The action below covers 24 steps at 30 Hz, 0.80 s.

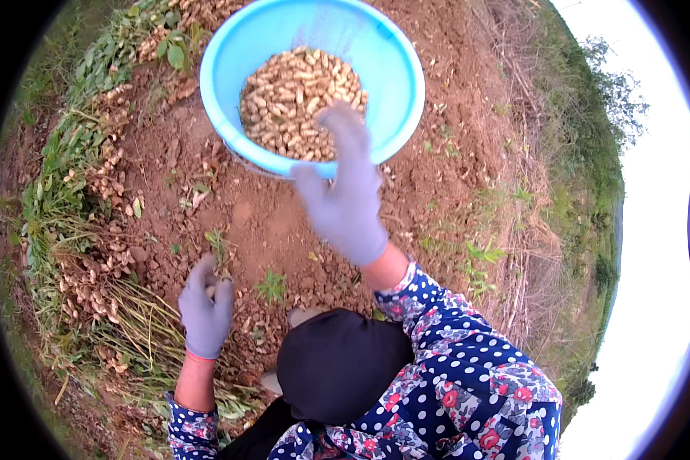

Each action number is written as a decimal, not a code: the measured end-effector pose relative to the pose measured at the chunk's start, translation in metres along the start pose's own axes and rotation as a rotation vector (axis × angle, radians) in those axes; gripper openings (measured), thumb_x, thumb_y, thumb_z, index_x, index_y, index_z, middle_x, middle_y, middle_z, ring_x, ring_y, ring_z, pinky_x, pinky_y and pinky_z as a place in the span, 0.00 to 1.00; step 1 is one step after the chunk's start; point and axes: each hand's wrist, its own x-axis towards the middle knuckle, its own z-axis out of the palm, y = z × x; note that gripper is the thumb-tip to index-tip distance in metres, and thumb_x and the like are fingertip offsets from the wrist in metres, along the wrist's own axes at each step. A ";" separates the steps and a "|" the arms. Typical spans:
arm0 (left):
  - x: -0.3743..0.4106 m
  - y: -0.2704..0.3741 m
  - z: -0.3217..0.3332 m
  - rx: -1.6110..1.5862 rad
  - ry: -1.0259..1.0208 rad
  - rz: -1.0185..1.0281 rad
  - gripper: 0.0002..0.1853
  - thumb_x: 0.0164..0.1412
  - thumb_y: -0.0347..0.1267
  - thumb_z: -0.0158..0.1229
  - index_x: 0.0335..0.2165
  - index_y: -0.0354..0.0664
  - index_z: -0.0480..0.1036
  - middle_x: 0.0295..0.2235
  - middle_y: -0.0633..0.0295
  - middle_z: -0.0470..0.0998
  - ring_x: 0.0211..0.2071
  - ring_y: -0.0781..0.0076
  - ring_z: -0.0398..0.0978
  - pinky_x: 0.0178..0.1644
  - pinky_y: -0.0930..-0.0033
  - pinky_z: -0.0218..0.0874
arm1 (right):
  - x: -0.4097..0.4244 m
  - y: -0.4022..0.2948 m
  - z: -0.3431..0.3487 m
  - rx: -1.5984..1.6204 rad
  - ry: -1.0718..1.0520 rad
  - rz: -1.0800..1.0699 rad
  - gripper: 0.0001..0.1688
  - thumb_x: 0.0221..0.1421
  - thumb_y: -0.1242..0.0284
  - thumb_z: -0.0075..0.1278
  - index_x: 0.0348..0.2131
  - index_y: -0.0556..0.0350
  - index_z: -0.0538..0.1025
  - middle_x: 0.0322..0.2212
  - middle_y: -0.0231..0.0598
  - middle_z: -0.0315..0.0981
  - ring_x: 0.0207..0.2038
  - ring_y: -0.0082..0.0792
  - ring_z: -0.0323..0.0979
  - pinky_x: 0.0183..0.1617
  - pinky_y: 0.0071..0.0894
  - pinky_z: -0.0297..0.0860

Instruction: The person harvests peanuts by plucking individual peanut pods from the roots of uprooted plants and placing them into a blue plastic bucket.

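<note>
A blue plastic basin (pixel 399 109) stands on the soil with a heap of unshelled peanuts (pixel 299 98) inside. My right hand (pixel 345 195), in a pale grey-purple glove and slightly blurred, reaches over the basin's near rim with its fingers spread, nothing seen in them. My left hand (pixel 207 310), gloved alike, is lower left over the ground, thumb and fingers curled around something small and pale, perhaps a peanut. Left of it lie pulled peanut plants (pixel 144 322) with clusters of peanuts (pixel 89 287) on their roots.
A row of uprooted peanut plants with green leaves (pixel 52 172) runs along the left. Reddish crumbly soil (pixel 270 224) lies between it and the basin. Small weeds (pixel 272 286) grow near my knee (pixel 342 365). Dry brush (pixel 529 253) and green bushes border the right side.
</note>
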 end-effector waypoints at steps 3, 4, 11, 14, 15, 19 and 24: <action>0.001 0.024 -0.003 0.086 0.083 0.346 0.18 0.53 0.21 0.49 0.44 0.34 0.66 0.30 0.53 0.72 0.29 0.57 0.70 0.35 0.61 0.62 | -0.077 -0.021 0.010 0.880 -0.835 0.352 0.26 0.53 0.69 0.52 0.51 0.58 0.66 0.46 0.46 0.68 0.51 0.42 0.66 0.54 0.35 0.64; 0.002 0.037 0.000 0.099 0.097 0.489 0.17 0.52 0.21 0.49 0.44 0.34 0.66 0.33 0.53 0.72 0.32 0.56 0.70 0.37 0.60 0.62 | -0.091 -0.017 0.017 0.864 -0.813 0.314 0.25 0.54 0.69 0.52 0.50 0.58 0.66 0.46 0.45 0.68 0.50 0.39 0.66 0.54 0.34 0.64; -0.004 0.030 -0.014 0.272 -0.072 0.480 0.27 0.46 0.40 0.60 0.44 0.39 0.67 0.45 0.50 0.67 0.48 0.48 0.65 0.55 0.48 0.53 | -0.100 -0.033 0.046 0.875 -0.934 0.577 0.23 0.53 0.77 0.53 0.48 0.57 0.65 0.45 0.37 0.67 0.46 0.30 0.68 0.50 0.29 0.67; -0.033 0.010 -0.046 0.255 -0.196 0.513 0.31 0.50 0.48 0.56 0.48 0.40 0.65 0.50 0.47 0.65 0.51 0.46 0.64 0.55 0.47 0.54 | -0.057 -0.036 0.028 1.496 -0.580 1.449 0.18 0.54 0.75 0.46 0.46 0.60 0.69 0.38 0.38 0.71 0.36 0.23 0.69 0.38 0.21 0.68; -0.046 -0.006 -0.044 0.242 -0.201 0.477 0.28 0.51 0.44 0.57 0.46 0.39 0.65 0.49 0.48 0.66 0.50 0.49 0.66 0.53 0.51 0.57 | -0.042 -0.029 0.023 1.097 -0.571 0.987 0.15 0.55 0.73 0.44 0.41 0.63 0.72 0.37 0.37 0.70 0.31 0.21 0.67 0.34 0.17 0.65; -0.146 -0.091 -0.057 0.320 -0.069 0.169 0.19 0.48 0.34 0.59 0.40 0.39 0.69 0.43 0.52 0.71 0.46 0.53 0.69 0.51 0.54 0.60 | 0.021 -0.015 0.007 0.314 -0.074 0.301 0.16 0.59 0.74 0.42 0.44 0.66 0.71 0.47 0.44 0.68 0.41 0.28 0.69 0.44 0.24 0.65; -0.209 -0.120 -0.118 0.527 0.686 -0.199 0.21 0.42 0.20 0.58 0.40 0.36 0.69 0.40 0.50 0.72 0.43 0.51 0.71 0.47 0.59 0.64 | 0.073 -0.005 0.030 -0.351 -0.175 -0.182 0.23 0.61 0.72 0.42 0.55 0.60 0.65 0.54 0.44 0.63 0.56 0.37 0.61 0.60 0.35 0.54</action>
